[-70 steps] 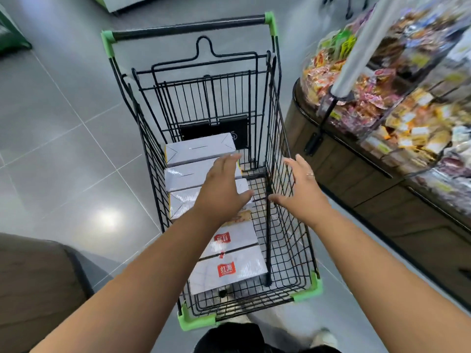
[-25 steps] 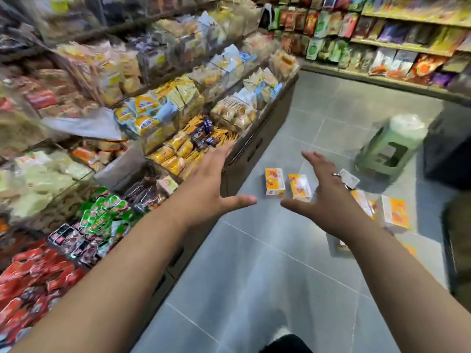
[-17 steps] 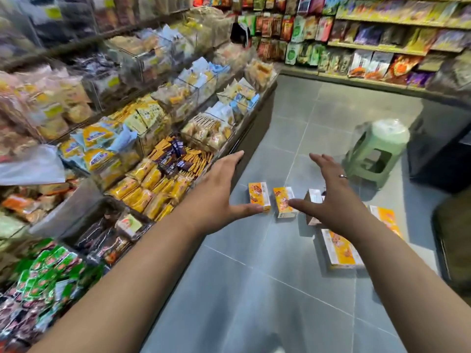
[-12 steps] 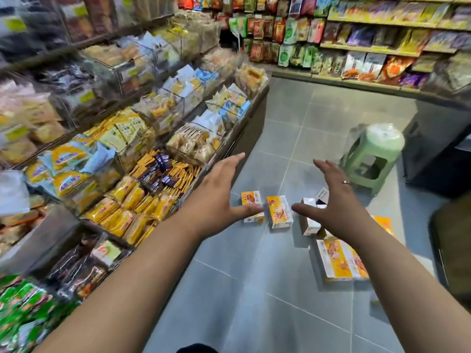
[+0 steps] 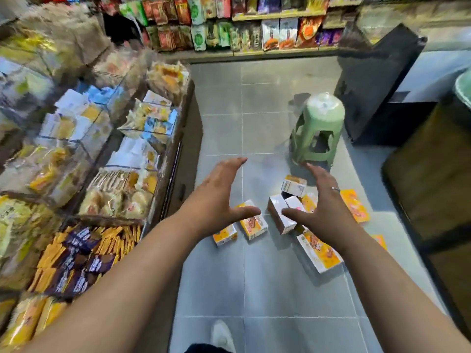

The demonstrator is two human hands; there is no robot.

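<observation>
Nearest to you, the toe of your pale shoe [image 5: 221, 333] stood on the grey tiled floor [image 5: 267, 289], close to its near edge, and your two bare forearms reached out over the tiles from there. Your left hand [image 5: 220, 197] was spread, fingers straight and thumb held out wide, and it gripped nothing. Your right hand [image 5: 323, 210], with a ring [image 5: 335, 189] on one finger, was spread the same way, its thumb pointing toward the left one, and it held nothing either. Both hands hung in the air above the boxes [image 5: 253, 222] and touched none of them. The boxes, orange and yellow on their printed faces and white on their sides, lay scattered about midway across the floor, below and between your hands. Two lay side by side under the left thumb, with a white-sided box [image 5: 279, 216] just beside them. A long box [image 5: 318, 250] lay nearer you under the right wrist, and a flat orange box [image 5: 355, 205] lay to the right of the right hand. A small box [image 5: 293, 186] sat just beyond the heap, near the foot of a green plastic stool [image 5: 318, 128]. Along the floor's left edge ran the counter [image 5: 190, 154], loaded with wrapped snacks [image 5: 84, 258] in clear bins. At the floor's far edge stood a shelf [image 5: 280, 16] of packets, and by the far right corner a black cabinet [image 5: 377, 80].
</observation>
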